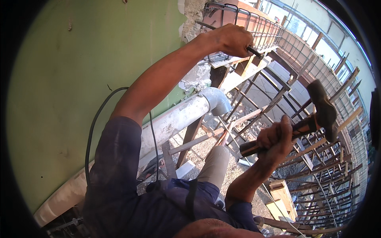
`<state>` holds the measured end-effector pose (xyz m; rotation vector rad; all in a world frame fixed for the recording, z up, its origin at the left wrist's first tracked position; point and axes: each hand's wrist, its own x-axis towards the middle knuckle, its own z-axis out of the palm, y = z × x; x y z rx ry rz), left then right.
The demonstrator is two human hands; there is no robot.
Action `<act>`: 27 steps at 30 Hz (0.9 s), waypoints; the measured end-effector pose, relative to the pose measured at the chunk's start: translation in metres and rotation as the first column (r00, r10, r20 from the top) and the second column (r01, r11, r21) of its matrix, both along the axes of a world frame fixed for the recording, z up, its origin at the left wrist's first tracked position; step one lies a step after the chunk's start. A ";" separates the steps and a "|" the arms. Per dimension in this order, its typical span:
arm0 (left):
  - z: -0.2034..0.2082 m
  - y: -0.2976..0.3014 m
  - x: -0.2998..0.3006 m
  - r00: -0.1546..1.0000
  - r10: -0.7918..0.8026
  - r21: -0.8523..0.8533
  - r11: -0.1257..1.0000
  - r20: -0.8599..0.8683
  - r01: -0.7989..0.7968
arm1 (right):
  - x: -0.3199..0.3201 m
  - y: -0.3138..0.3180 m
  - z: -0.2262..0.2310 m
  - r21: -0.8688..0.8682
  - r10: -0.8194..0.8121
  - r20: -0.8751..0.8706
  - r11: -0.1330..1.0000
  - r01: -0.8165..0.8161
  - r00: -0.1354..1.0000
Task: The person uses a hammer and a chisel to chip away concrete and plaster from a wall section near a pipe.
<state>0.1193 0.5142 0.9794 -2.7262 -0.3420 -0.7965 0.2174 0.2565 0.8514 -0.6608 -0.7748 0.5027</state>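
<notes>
My left hand (235, 40) is wrapped round a dark metal rod that looks like a chisel (254, 52). The rod's far end points at the broken concrete edge (193, 24) of the green wall (99, 51), though I cannot tell whether it touches. Its other end sticks out to the right of my fist. My right hand (276, 137), lower and to the right, is closed round the handle of a hammer (323, 109). The hammer is raised, its dark head apart from the rod's butt end.
Below my left arm a pale pipe (174, 121) with a grey elbow (216, 101) runs along the wall. A rebar cage (258, 25) lies beyond my left hand. Timber props (274, 103) and formwork fill the right side. A black cable (92, 131) loops beside my left arm.
</notes>
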 end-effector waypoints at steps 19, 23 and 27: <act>-0.007 0.016 -0.003 0.936 -0.023 0.071 0.997 0.351 -0.002 | 0.004 -0.020 -0.001 -0.147 -0.177 -0.038 0.974 0.169 0.984; -0.013 0.013 0.017 0.498 -0.043 0.020 0.998 0.866 0.052 | 0.021 -0.046 0.035 0.247 -0.256 -0.071 0.932 0.266 0.964; -0.007 0.024 0.029 0.675 -0.002 0.026 0.999 0.738 -0.025 | 0.031 -0.068 0.061 0.442 -0.338 0.032 0.849 0.290 0.941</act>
